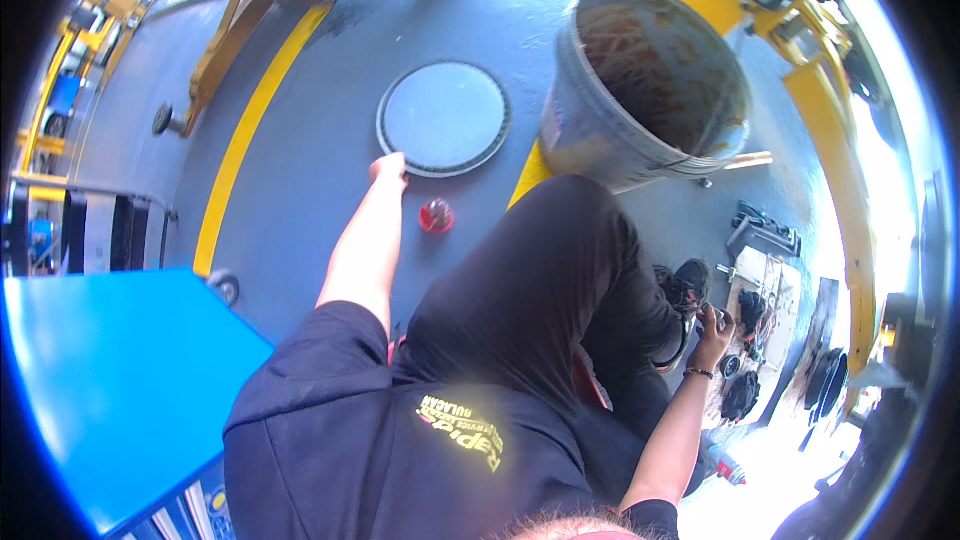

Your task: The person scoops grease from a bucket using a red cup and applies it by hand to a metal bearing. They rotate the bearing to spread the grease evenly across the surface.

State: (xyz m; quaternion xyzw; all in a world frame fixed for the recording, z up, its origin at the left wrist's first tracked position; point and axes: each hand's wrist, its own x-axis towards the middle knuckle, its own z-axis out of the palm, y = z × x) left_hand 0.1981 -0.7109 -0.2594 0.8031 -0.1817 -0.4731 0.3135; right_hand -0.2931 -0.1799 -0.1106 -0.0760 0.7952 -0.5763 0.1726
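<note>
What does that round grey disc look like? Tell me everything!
The disc has a pale top, a darker ring around it and a lighter outer edge; it looks like metal or hard plastic. It seems to lie flat on the blue floor, left of the big bucket, not touching it. The left hand appears to touch its near-left edge.

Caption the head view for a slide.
Left hand at the rim of a round grey disc, right hand near a shoe, large bucket ahead.

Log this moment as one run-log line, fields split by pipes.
left hand: at rim of round grey disc | right hand: near shoe, grip unclear | nearby: grey bucket, small red container
</note>
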